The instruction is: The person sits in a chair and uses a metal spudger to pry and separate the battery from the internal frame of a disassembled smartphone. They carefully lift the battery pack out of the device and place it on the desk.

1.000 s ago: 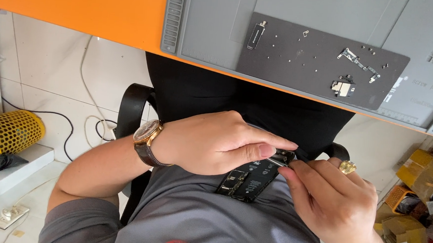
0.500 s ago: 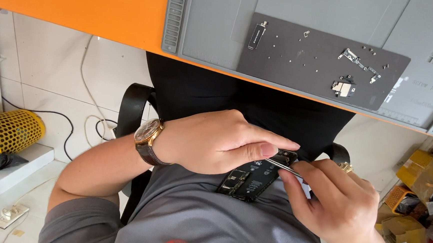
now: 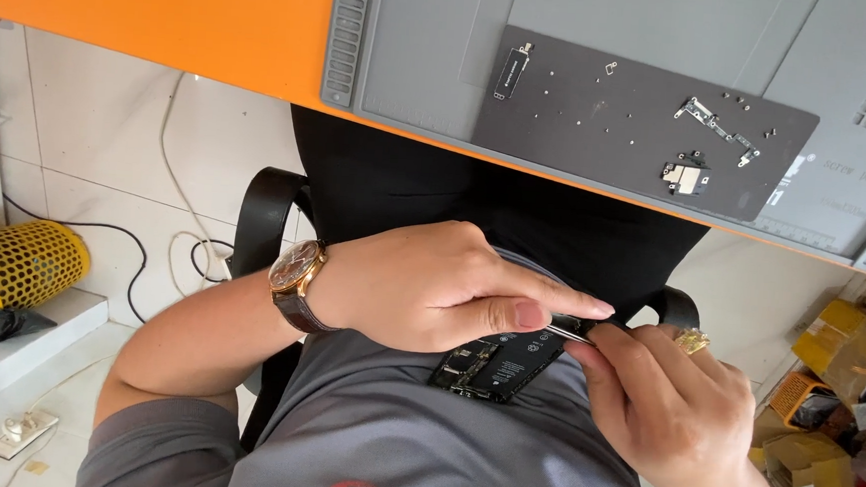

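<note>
far left: yellow mesh basket on a white ledge, black bag beside it; white plug lower down w/ cords running along the tiled wall.
wrist: brown-strap watch w/ gold case on my left arm.
left hand: curled over the opened phone, thumb + forefinger stretched right and pressing down at its top edge, holding it vs my lap.
phone: lies on my grey shirt, back off, dark battery and board showing; partly hidden under my left hand.
tool: thin metal tweezers, tip at phone's upper right corner, between the two hands.
right hand: fingers pinched tight on the tweezers, gold ring on one finger.
above: orange bench edge, grey work mat, dark magnetic pad w/ small screws, a black strip part, metal brackets.
far right: cardboard boxes on the floor.
</note>
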